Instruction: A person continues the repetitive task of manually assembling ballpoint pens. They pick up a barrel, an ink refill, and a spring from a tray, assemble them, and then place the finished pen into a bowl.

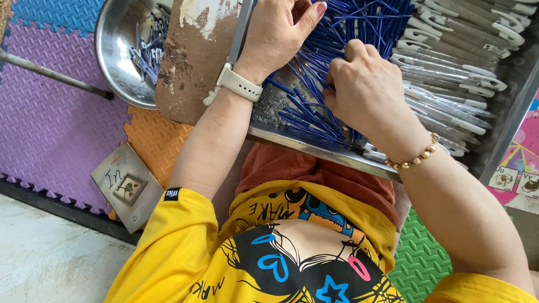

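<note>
A steel bowl [120, 50] sits at the far left, above the foam mats [50, 112], with a few blue refills and white parts lying in it, well apart from both hands. Just right of it a worn brown board [191, 62] leans against the edge of the metal tray [314, 148] that rests across the person's lap.

The left hand [275, 33], a white watch [238, 83] on its wrist, reaches up over the tray's left part. Its fingers are curled and its thumb points right, pressed into the heap of blue refills [314, 106]; what its grip encloses I cannot tell, since the fingertips run out of the top of the view.

The refills lie as a loose pile, their long axes mostly running from lower left to upper right, directly under and between both hands.

The right hand [365, 90], a bead bracelet [415, 160] on its wrist, is nearer the pile's lower end. It is bent at the wrist, knuckles up, fingers closed into a fist around a bunch of the refills.

Farther right, white pen barrels [455, 67] lie in rows, pointing lower left to upper right, just beside the right hand but untouched.
</note>
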